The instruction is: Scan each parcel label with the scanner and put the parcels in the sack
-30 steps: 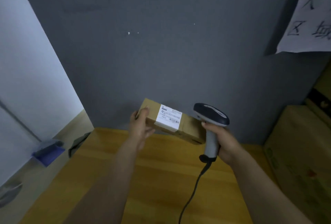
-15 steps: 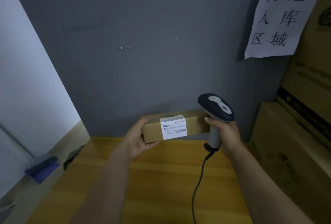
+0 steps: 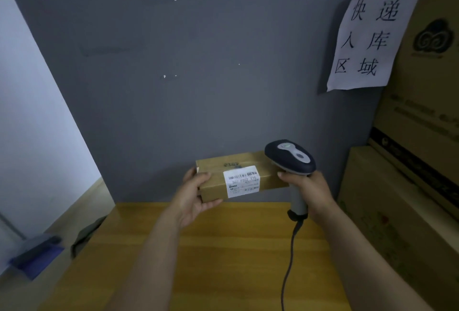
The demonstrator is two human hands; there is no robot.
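A small brown cardboard parcel (image 3: 215, 171) hangs in the air above the far edge of the wooden table (image 3: 223, 248). Its white label (image 3: 243, 181) with a barcode faces me. My left hand (image 3: 195, 195) grips the parcel's left end, thumb on top. My right hand (image 3: 306, 190) grips the handle of a dark blue and grey scanner (image 3: 290, 156). The scanner's head sits right beside the parcel's right end, above the label's level. A black cable (image 3: 289, 261) hangs from the handle. No sack is in sight.
Large cardboard boxes (image 3: 407, 186) are stacked along the right side of the table. A paper sign (image 3: 367, 37) with handwritten characters hangs on the grey wall. On the floor at left lie a blue object (image 3: 37, 253) and a dark object (image 3: 84, 236).
The parcel has been turned level so the label faces me squarely. The scanner head has come close to the parcel's right end. My view has tilted up and right, showing more of the sign.
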